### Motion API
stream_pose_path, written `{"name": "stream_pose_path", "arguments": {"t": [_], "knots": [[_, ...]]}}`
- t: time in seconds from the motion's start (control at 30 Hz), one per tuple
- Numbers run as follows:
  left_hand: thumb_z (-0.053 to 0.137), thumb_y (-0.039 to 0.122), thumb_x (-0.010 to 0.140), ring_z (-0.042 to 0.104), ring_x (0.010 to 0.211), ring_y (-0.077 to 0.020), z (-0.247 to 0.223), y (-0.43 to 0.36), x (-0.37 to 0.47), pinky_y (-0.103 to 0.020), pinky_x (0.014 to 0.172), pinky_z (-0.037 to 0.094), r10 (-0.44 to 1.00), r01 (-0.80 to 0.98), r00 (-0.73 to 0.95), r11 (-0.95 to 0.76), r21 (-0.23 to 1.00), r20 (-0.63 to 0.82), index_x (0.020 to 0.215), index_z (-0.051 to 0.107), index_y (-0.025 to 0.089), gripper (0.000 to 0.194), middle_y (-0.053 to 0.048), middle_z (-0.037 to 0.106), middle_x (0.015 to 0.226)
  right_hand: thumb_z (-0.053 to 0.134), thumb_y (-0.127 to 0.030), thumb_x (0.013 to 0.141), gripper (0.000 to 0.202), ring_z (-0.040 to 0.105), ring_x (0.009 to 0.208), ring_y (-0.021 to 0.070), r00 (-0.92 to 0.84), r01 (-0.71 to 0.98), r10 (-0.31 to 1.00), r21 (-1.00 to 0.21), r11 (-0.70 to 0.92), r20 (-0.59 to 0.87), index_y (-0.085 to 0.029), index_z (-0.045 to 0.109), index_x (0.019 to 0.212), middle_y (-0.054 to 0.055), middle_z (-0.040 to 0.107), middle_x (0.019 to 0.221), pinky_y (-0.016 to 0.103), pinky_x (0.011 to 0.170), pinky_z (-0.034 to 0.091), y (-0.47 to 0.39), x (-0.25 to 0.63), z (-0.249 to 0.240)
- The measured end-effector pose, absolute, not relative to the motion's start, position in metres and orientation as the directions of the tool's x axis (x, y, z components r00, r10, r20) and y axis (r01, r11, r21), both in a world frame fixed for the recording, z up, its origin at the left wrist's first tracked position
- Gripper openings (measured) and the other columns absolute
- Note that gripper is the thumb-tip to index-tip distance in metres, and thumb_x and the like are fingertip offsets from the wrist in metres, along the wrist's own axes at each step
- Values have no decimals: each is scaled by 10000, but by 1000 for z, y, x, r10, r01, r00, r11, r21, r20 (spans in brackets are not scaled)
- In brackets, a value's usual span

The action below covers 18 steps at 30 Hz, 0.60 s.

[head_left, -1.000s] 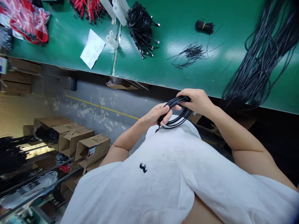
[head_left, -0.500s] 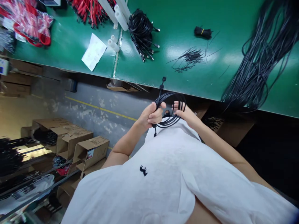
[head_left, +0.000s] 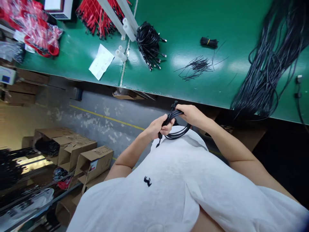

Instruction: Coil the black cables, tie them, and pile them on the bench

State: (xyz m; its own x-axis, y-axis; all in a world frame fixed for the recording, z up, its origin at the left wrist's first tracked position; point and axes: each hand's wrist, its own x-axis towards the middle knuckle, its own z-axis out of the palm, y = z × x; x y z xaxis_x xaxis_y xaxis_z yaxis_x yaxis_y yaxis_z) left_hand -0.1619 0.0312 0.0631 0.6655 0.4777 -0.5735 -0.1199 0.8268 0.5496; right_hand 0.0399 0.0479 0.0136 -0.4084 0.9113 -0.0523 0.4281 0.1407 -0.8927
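1. Head view: half a second ago, your right hand point(head_left: 191, 114) was open, with its fingers spread at the loops. Now those fingers are closed on the top of the black cable point(head_left: 181, 132).
2. Your left hand point(head_left: 156, 128) is wrapped tight around the cable's left side, just as it was.
3. So both hands hold it now, and the loops seem less likely to spring loose.
4. The cable is near the middle of the frame, just below the edge of the green table point(head_left: 166, 80).
5. It is wound in round loops, bunched near your hands and looser below. One end point(head_left: 174, 104) pokes up; another point(head_left: 158, 143) hangs at the lower left.
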Motion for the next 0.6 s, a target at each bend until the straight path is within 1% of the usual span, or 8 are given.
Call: {"name": "stream_pose_path", "arguments": {"t": [0.1,0.17,0.23,0.3,0.37,0.43,0.5,0.6], "knots": [[718,496,798,277,388,-26,65,34,-170,-159,396,265,503,-135,683,799,586,-529,928,614,115,416,76,396,541,517,-190,824,87,543,652,135,-404,520,914,-829,205,-28,-186,603,832,10,627,722,230,612,372,49,39,21],[738,477,785,304,402,-26,65,38,-176,-164,411,279,530,-142,671,778,612,-519,956,619,115,418,63,433,567,561,-244,837,152,598,780,182,-300,568,952,-789,234,66,-189,626,964,56,673,883,276,689,436,45,37,28],[752,467,774,305,407,-25,64,45,-179,-162,410,263,521,-121,672,778,616,-527,951,614,117,416,61,443,568,568,-279,867,305,600,1020,242,-285,617,938,-711,338,198,-200,608,1159,114,654,1140,374,870,457,44,33,37],[766,459,759,302,410,-27,61,52,-182,-161,402,241,462,-56,704,793,606,-540,937,608,116,419,59,451,559,506,-260,916,341,546,1165,249,-433,608,855,-608,511,285,-235,582,1248,103,618,1247,457,1042,366,49,26,44],[765,461,761,295,414,-24,58,58,-183,-157,400,222,412,4,720,802,597,-558,922,601,111,418,57,455,562,426,-218,955,295,558,1104,221,-584,585,763,-508,632,277,-251,615,1179,64,655,1125,481,1105,290,56,18,44],[754,459,775,276,416,-15,55,63,-184,-151,405,203,397,31,706,810,586,-587,911,596,108,408,64,440,571,384,-199,974,274,566,938,203,-623,636,752,-420,647,215,-217,646,1054,56,655,938,457,1054,329,62,14,36],[742,459,788,257,418,-11,51,65,-185,-148,409,186,384,43,685,827,561,-619,910,597,108,399,72,409,576,374,-196,982,277,528,799,194,-608,709,782,-350,612,136,-175,651,973,74,627,842,388,881,400,63,14,24],[664,511,833,244,417,-23,47,69,-186,-161,407,182,295,58,697,885,462,-653,909,629,92,427,68,375,571,365,-195,993,290,478,704,187,-601,736,796,-338,586,72,-138,647,964,95,611,812,320,650,336,57,15,7]]}}
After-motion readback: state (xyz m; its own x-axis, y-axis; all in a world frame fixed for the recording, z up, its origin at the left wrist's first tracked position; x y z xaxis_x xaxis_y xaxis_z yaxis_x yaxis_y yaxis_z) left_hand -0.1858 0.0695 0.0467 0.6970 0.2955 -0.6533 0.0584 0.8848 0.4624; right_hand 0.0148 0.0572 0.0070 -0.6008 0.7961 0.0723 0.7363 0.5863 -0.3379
